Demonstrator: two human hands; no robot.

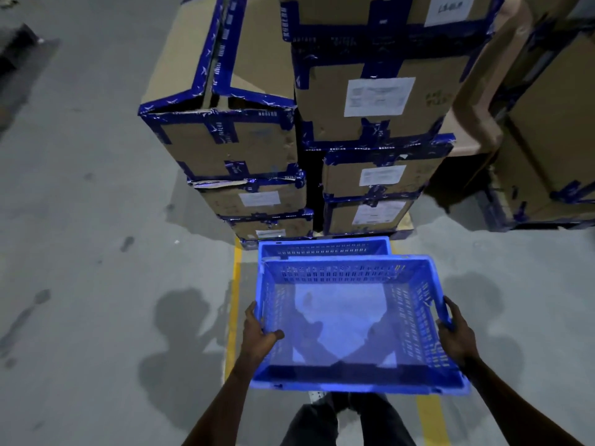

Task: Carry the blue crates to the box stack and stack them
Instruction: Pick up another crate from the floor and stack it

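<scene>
Warehouse: taped, labelled cardboard boxes [370, 98] stacked high; bare concrete floor [80, 220] with yellow line [236, 284].

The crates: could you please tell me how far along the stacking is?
Done: one crate on the floor already sits at the foot of the boxes. In hand: a second, empty crate, gripped by the left hand and right hand on its side rims, held just short of the first. Left: lowering it onto that one. Whether more crates wait elsewhere is not visible.
</scene>
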